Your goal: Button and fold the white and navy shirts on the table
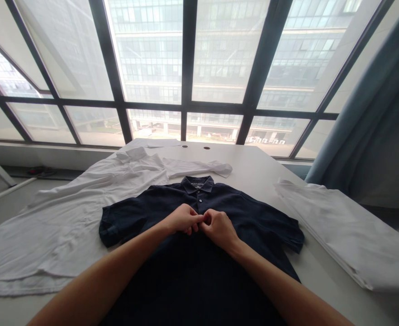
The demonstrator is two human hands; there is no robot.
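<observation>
Navy polo shirt [145, 213] lies flat, front up, on the bench [254, 163] before me; my left hand [182, 219] and right hand [220, 227] meet at its placket, both pinching the cloth, seemingly working a button; that calls for a small, steady pull.

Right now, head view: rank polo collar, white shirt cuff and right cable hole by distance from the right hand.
1. Collar of the navy polo, just ahead of the right hand.
2. White shirt cuff, beyond the collar, slightly right.
3. Right cable hole, farthest back, centre.
</observation>
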